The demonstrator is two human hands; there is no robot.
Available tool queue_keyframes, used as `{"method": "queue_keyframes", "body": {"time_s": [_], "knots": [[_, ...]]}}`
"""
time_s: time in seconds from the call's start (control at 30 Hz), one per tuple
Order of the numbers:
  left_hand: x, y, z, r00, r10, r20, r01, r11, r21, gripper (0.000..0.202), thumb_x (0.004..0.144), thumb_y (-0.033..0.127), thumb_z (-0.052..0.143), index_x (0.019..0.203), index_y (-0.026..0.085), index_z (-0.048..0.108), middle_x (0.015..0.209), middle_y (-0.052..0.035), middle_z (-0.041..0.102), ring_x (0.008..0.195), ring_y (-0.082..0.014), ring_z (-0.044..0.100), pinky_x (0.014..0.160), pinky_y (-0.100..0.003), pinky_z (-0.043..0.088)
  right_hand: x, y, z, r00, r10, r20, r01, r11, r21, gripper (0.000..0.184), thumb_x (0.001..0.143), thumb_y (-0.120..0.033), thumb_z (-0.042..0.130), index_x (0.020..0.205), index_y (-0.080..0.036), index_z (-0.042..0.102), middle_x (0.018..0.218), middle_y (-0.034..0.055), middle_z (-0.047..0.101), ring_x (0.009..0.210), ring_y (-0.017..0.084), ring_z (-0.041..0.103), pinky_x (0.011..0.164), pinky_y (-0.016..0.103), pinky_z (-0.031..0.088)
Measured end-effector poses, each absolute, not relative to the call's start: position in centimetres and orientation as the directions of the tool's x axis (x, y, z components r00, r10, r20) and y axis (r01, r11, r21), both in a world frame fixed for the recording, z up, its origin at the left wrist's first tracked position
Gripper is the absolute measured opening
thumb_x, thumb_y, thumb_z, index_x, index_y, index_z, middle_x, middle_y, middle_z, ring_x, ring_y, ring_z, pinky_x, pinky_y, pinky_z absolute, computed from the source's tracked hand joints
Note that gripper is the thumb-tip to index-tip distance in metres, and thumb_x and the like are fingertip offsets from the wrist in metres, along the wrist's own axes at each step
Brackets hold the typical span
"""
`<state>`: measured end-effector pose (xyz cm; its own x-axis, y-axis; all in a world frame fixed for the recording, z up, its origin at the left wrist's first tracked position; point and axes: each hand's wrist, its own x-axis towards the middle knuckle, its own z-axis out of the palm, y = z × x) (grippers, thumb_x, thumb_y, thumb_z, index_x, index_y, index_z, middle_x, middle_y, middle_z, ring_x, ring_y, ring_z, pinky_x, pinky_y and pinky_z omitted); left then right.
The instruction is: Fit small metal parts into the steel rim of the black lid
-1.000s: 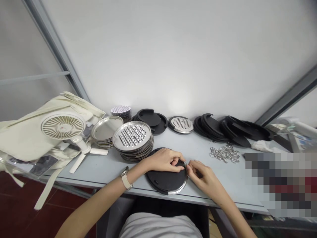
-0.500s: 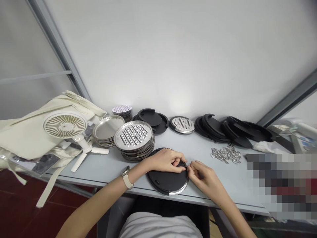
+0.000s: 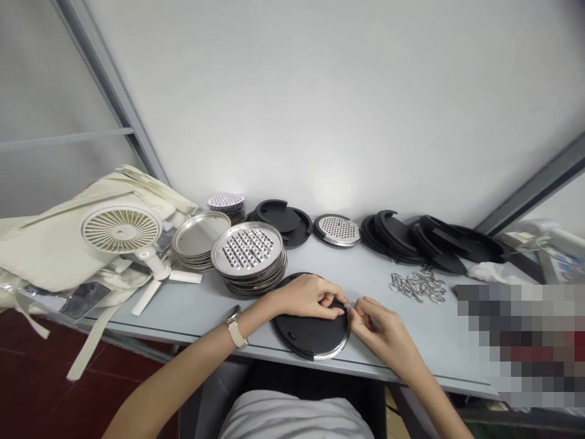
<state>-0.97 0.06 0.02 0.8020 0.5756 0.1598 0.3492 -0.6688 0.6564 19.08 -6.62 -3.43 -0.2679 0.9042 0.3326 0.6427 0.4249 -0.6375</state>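
A round black disc (image 3: 315, 335) with a bright metal rim showing on its right side lies near the table's front edge. Across its top rests my left hand (image 3: 311, 297), fingers curled, with thumb and forefinger closed in at the right rim. My right hand (image 3: 377, 323) is at that same spot, its thumb and fingertips pinched on a small metal loop (image 3: 347, 305). The fingertips partly hide the loop, so whether it is through the disc cannot be told. To the right lies a pile of similar metal loops (image 3: 418, 285).
A stack of metal grater plates (image 3: 247, 250) stands left of the disc, beside plain metal plates (image 3: 201, 236). Black round holders (image 3: 397, 235) and a holder with a grater plate (image 3: 339, 229) lie along the wall. At left are a white fan (image 3: 122, 230) and a cream bag (image 3: 59, 244).
The right hand and the disc have shifted very slightly right. More of the metal loop shows between the fingertips. The left hand has hardly moved.
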Motion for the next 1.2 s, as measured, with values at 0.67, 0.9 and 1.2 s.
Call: {"method": "queue_keyframes", "body": {"time_s": [0.67, 0.9, 1.2], "knots": [[-0.7, 0.0, 0.0, 0.778, 0.607, 0.165, 0.396, -0.677, 0.62, 0.027, 0.077, 0.027, 0.066, 0.102, 0.019, 0.061, 0.064, 0.0075, 0.055, 0.057, -0.0069, 0.048, 0.057, -0.017, 0.033, 19.2, -6.1, -3.3, -0.337, 0.924, 0.183, 0.659, 0.37, -0.655, 0.038, 0.1, -0.037, 0.034, 0.066, -0.022, 0.041, 0.064, -0.0008, 0.048, 0.065, 0.018, 0.049, 0.062, 0.028, 0.036], [-0.8, 0.1, 0.0, 0.789, 0.592, 0.164, 0.39, -0.689, 0.611, 0.021, 0.079, 0.027, 0.065, 0.098, 0.018, 0.065, 0.063, 0.0068, 0.055, 0.056, -0.0066, 0.047, 0.057, -0.018, 0.033, 19.3, -5.9, -3.1, -0.318, 0.927, 0.197, 0.657, 0.366, -0.659, 0.039, 0.1, -0.036, 0.033, 0.066, -0.022, 0.044, 0.064, 0.0001, 0.052, 0.068, 0.019, 0.051, 0.068, 0.03, 0.038], [-0.8, 0.1, 0.1, 0.797, 0.583, 0.156, 0.391, -0.695, 0.603, 0.025, 0.08, 0.026, 0.063, 0.104, 0.019, 0.064, 0.063, 0.007, 0.055, 0.057, -0.007, 0.049, 0.059, -0.018, 0.035, 19.2, -5.6, -3.2, -0.253, 0.94, 0.231, 0.658, 0.342, -0.671, 0.031, 0.098, -0.036, 0.039, 0.071, -0.022, 0.046, 0.068, -0.0008, 0.052, 0.069, 0.019, 0.05, 0.07, 0.031, 0.038]]}}
